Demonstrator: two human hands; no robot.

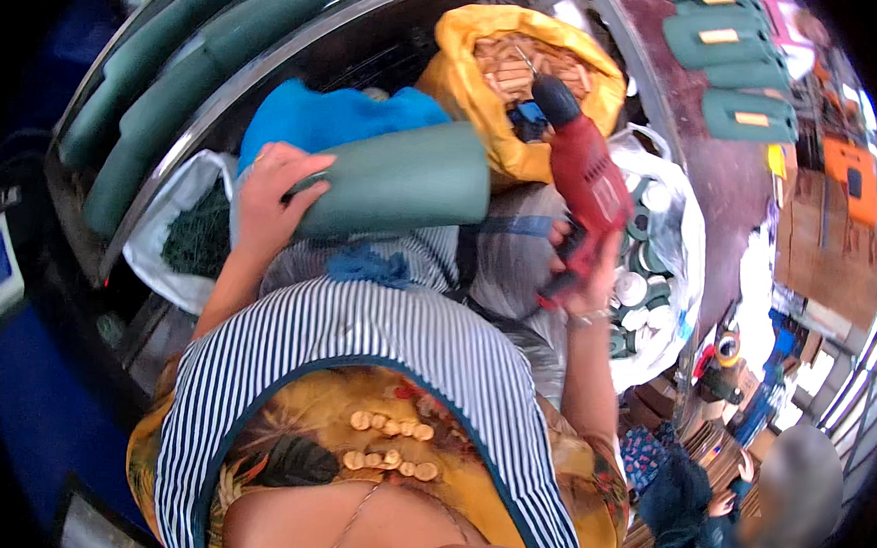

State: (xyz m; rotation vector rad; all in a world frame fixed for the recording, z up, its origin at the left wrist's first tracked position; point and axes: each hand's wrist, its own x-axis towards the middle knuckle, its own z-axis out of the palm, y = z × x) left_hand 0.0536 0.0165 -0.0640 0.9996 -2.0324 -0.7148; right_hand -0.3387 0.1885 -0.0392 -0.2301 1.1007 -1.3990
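My left hand [276, 191] grips the narrower end of a dark green plastic bottle body [399, 181], which lies on its side over my lap. In my right hand [591, 274] is a red power drill [590, 178] with a black chuck. Its thin bit points up over the open yellow sack [456, 27], which holds many small tan wooden pieces [509, 71]. The drill and the bottle body are apart. Under the bottle body lies a bright blue cloth [313, 119].
Right of the drill, a white bag [693, 248] holds green and white caps. A white bag of green strands [203, 232] sits at left. Green bottle bodies [161, 86] line the rack; others with tan pieces [749, 117] lie on the right table. Another person [679, 505] is at lower right.
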